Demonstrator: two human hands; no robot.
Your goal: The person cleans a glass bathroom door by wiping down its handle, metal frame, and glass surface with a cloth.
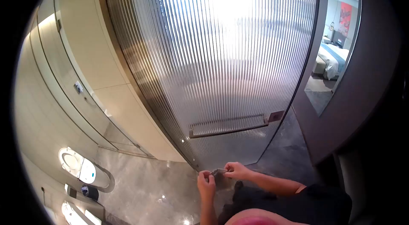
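Between my two hands stretches a small, crumpled grey cloth [218,172], low in the view. My left hand [206,184] pinches one end of it with thumb and fingers. The other end is in the closed fingertips of my right hand [237,171]. Just beyond the hands stands a ribbed glass door [221,76]. Its long metal bar handle [230,132] runs across the lower part, and neither hand touches it.
A toilet [86,171] with its lid up and a dark waste bin [89,192] stand at the left on the grey tiled floor [136,186]. On the right wall a tall mirror [336,50] reflects a bed.
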